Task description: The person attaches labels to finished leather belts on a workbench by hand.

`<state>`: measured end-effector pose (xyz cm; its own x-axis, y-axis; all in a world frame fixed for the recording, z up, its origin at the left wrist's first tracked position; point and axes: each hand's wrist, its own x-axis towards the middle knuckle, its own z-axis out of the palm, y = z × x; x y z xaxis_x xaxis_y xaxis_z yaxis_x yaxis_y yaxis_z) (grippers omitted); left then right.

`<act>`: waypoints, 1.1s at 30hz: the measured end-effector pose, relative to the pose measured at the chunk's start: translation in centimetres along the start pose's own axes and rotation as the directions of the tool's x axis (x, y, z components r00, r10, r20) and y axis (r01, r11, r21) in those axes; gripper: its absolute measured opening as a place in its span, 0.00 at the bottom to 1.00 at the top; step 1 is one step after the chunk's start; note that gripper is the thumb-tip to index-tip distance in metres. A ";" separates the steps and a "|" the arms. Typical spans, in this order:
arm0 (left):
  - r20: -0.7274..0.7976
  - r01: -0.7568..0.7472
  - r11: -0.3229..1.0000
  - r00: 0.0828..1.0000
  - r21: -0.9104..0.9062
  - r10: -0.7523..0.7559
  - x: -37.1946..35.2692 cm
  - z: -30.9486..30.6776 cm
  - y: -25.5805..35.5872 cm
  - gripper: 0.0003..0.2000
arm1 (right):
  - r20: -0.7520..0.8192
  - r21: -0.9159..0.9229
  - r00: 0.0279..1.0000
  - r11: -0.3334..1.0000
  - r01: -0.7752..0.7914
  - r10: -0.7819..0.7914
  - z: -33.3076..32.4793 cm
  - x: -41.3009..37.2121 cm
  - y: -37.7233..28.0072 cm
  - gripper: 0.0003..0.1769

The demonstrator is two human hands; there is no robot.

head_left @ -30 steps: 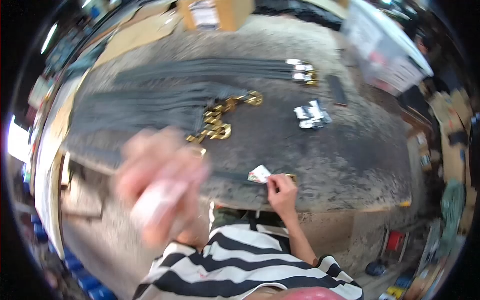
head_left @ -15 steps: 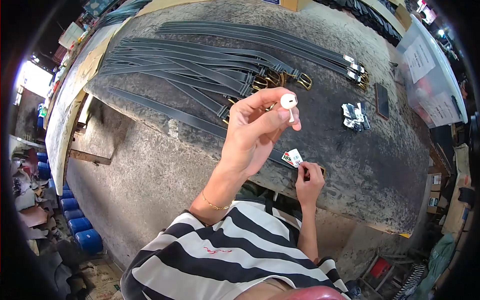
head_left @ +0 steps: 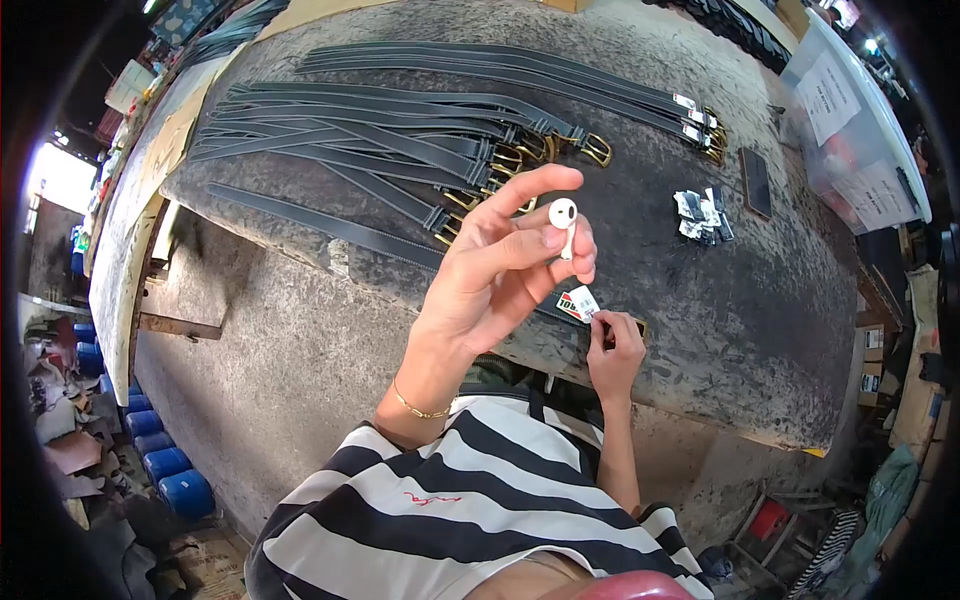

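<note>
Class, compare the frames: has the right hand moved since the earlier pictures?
No. The right hand still holds the price tag at the table's near edge, same offset from the pile of tags.

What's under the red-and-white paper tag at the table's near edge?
A long dark leather belt on the grey table. The right hand pinching the tag covers the belt's end.

One head-worn fisheye camera looks forward and steeply down, close over the person's own body. The striped shirt (head_left: 450,500) fills 6 o'clock right beneath the lens. The raised left hand (head_left: 490,270) sits nearest, at centre, and the worktop (head_left: 750,300) curves away toward 12 o'clock.
</note>
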<state>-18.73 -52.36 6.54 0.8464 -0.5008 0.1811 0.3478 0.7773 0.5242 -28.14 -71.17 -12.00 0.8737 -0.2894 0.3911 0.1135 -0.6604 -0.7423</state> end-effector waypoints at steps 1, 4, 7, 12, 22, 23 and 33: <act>0.003 0.007 1.000 1.000 0.000 -0.007 -0.1 -0.2 -0.1 0.17 | 0.015 -0.009 1.000 1.000 -0.013 0.014 0.0 -0.1 0.0 0.07; 0.020 -0.045 0.983 0.999 0.178 0.042 -0.5 -0.3 0.2 0.20 | 0.023 -0.005 0.999 0.999 -0.033 0.033 0.1 -0.1 0.0 0.07; 0.183 -0.246 0.888 0.965 0.388 0.187 -2.4 1.4 2.2 0.17 | -0.033 0.017 0.999 1.000 0.015 -0.014 0.2 0.0 0.1 0.06; 0.723 -0.935 0.140 0.342 0.327 0.600 -14.5 -3.8 15.7 0.16 | -0.053 0.023 0.999 1.000 -0.005 0.006 0.3 -0.1 0.3 0.05; 0.954 -0.867 -0.414 -0.199 -0.278 -0.224 -3.4 8.6 14.3 0.17 | -0.033 0.038 0.999 0.999 0.003 -0.002 0.5 -0.1 0.6 0.05; 0.955 -0.837 -0.476 -0.172 -0.270 -0.240 -3.6 8.9 14.5 0.15 | -0.015 0.035 1.000 0.999 -0.004 0.005 0.4 -0.2 0.6 0.05; 0.917 -0.444 -0.806 -0.120 -0.392 -0.380 -4.9 7.8 17.6 0.14 | -0.063 0.034 0.996 0.997 0.068 -0.066 0.6 0.0 1.0 0.05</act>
<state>-19.90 -39.22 21.34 -0.6035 -0.5843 0.5426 -0.4979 -0.2554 -0.8288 -27.77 -71.39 -13.03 0.8329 -0.2881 0.4725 0.1889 -0.6544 -0.7321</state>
